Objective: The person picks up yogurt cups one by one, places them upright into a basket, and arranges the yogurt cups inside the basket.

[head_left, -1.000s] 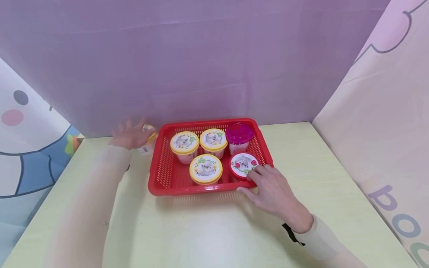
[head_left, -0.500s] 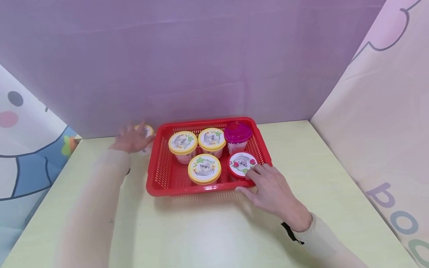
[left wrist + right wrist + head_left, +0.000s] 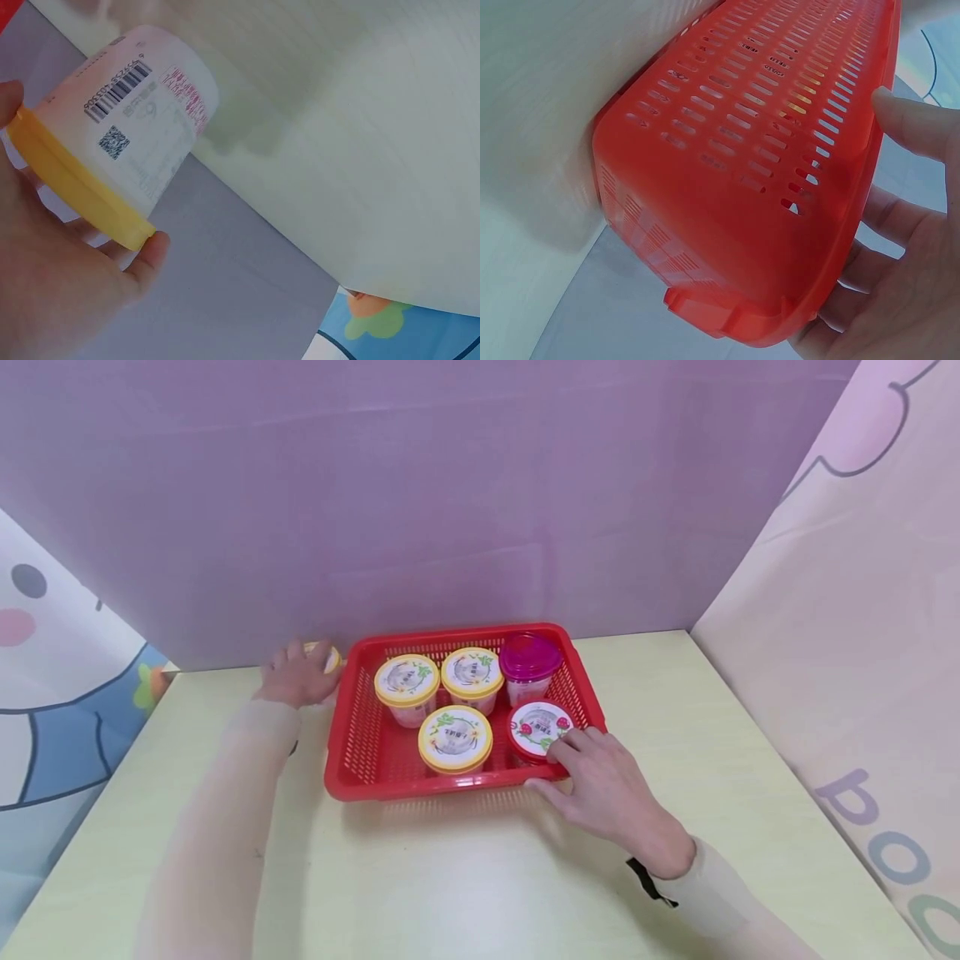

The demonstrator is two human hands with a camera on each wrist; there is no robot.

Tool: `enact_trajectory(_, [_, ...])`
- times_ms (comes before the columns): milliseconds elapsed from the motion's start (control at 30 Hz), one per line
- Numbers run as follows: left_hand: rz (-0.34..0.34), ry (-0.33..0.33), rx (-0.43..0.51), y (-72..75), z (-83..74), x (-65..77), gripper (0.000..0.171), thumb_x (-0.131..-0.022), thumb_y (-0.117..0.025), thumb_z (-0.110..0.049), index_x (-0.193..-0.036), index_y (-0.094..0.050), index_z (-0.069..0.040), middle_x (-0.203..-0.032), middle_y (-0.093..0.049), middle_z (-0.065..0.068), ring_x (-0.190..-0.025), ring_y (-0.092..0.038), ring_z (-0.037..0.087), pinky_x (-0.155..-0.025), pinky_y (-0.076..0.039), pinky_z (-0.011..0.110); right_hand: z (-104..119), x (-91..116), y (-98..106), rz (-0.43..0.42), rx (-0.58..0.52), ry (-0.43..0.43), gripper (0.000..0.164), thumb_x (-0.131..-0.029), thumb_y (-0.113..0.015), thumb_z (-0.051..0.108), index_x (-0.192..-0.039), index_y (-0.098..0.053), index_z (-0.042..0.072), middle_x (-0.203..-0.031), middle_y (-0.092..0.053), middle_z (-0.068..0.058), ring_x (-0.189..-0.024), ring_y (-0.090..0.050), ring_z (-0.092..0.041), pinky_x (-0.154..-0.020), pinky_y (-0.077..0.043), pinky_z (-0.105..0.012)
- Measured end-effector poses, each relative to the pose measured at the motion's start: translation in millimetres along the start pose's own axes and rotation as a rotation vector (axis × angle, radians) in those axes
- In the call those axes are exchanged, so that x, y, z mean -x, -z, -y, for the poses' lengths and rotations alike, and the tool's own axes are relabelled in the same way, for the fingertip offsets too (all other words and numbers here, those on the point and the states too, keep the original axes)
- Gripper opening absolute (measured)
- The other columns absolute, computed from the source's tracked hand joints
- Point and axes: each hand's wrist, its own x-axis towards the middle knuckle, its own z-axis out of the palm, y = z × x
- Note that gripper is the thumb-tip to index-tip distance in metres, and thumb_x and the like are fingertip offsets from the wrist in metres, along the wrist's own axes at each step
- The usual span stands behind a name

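Note:
My left hand (image 3: 298, 678) grips a yellow-lidded cup (image 3: 142, 105) by its lid, left of the red basket. In the left wrist view the thumb and fingers span the yellow lid (image 3: 75, 184), and a barcode shows on the cup's side. My right hand (image 3: 607, 785) holds the near right rim of the red basket (image 3: 405, 791), thumb outside and fingers over the edge. Inside the basket stand three yellow-lidded cups, one of them a front cup (image 3: 455, 739), plus a red-lidded cup (image 3: 536, 727) and a purple-lidded cup (image 3: 529, 660).
The basket sits on a pale table (image 3: 420, 877) near a purple back wall (image 3: 450, 510). Printed cloth panels stand on both sides, the right panel (image 3: 847, 652) bearing letters.
My left hand has come down onto the cup, its spread fingers drawing in round the lid. The right hand keeps its hold on the basket rim. The view shifts slightly.

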Motion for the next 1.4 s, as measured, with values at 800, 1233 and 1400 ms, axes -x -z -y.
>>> enact_trajectory(800, [0.015,-0.118,-0.113,7.0,5.4,21.9,0.071,-0.095,-0.056,-0.055,-0.147,-0.038,-0.009,-0.143,-0.036,0.029,-0.126,-0.030,0.055,-0.100,-0.025,0.083,-1,0,0,0.005,0.003,-0.005,0.043,-0.081,-0.081,0.048,-0.098,-0.071,0.010,-0.091,-0.063,-0.003,-0.088,-0.057,-0.022,-0.075,-0.051,-0.039])
enact_trajectory(1233, [-0.044,-0.211,-0.180,21.6,4.3,51.6,0.067,-0.090,-0.063,-0.046,-0.143,-0.043,-0.009,-0.136,-0.042,0.029,-0.118,-0.038,0.053,-0.092,-0.037,0.080,0,0,-1,-0.003,0.004,0.000,0.042,-0.080,-0.083,0.046,-0.098,-0.071,0.010,-0.091,-0.063,-0.003,-0.087,-0.056,-0.021,-0.074,-0.051,-0.038])
enact_trajectory(1400, [-0.070,-0.237,-0.176,31.8,2.4,60.8,0.060,-0.092,-0.058,-0.043,-0.140,-0.046,-0.009,-0.134,-0.042,0.029,-0.116,-0.037,0.054,-0.088,-0.038,0.080,0,0,-1,0.003,0.003,-0.003,0.043,-0.080,-0.083,0.046,-0.099,-0.071,0.010,-0.092,-0.064,-0.003,-0.088,-0.057,-0.021,-0.075,-0.051,-0.038])
